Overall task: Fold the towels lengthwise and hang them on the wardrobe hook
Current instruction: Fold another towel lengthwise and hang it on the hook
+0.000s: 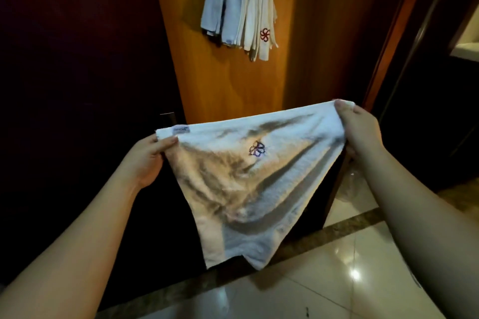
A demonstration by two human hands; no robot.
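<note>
A white towel [248, 184] with a small dark embroidered flower and a label at its top left corner is stretched out in front of me. My left hand [149, 160] pinches its top left corner. At the top right corner my right hand [359, 129] pinches the fabric, held a little higher. The towel sags between them and hangs down to a loose point. Several folded white towels [239, 5], one with a red flower emblem, hang high on the wooden wardrobe panel [233, 85]. The hook itself is out of frame above.
Dark wardrobe doors [77, 72] stand to the left of the wooden panel. A wooden door frame [394, 33] runs up the right side. Glossy pale floor tiles [350, 267] with a dark marble strip lie below. A crumpled clear plastic bag [355, 186] lies on the floor at right.
</note>
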